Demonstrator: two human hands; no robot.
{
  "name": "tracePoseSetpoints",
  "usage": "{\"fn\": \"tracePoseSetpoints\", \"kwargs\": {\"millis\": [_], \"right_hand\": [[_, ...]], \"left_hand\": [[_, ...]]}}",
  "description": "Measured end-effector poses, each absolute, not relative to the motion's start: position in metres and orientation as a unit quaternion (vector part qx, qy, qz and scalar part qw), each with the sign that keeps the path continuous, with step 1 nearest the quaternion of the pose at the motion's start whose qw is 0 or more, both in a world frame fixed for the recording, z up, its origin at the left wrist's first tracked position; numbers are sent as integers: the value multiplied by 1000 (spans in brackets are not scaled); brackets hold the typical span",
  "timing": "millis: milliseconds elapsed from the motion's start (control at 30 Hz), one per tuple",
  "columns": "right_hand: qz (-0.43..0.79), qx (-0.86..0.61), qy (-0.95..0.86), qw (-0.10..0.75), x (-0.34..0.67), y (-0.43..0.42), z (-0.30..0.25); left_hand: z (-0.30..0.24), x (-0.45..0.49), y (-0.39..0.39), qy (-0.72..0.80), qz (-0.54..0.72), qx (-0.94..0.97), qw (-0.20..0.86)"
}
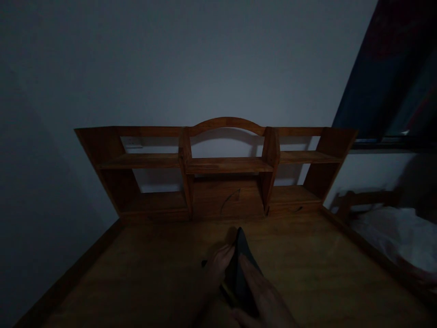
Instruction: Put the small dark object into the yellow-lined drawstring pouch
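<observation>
In the head view, a dark, flat object with a narrow rounded top stands tilted above the desk between my hands. A yellowish strip shows low on its left side; the dim light hides what kind of thing it is. My left hand grips its left side with fingers curled against it. Along the right face lies my right hand, fingers long against the surface and thumb near the lower edge. A small black tip sticks out left of my left hand; whether it belongs to the object I cannot tell.
The wooden desk top spreads under my hands. At its back stands a wooden shelf unit against a pale wall. A thin cord hangs at the middle compartment. Right of the desk lies a whitish bundle beside a wooden rail.
</observation>
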State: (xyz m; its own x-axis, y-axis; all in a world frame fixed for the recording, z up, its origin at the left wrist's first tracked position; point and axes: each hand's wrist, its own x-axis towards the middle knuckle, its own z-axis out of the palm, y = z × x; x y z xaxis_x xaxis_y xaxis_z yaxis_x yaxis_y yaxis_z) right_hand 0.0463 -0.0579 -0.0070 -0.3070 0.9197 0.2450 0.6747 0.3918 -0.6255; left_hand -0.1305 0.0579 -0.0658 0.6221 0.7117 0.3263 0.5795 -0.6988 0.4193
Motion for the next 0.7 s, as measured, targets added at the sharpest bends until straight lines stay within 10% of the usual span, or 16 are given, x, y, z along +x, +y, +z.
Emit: {"fn": "tracePoseSetpoints", "kwargs": {"millis": [700], "right_hand": [[146, -528, -774, 319, 31, -91, -37]], "left_hand": [[-36, -121, 44, 338, 255, 885, 196]]}}
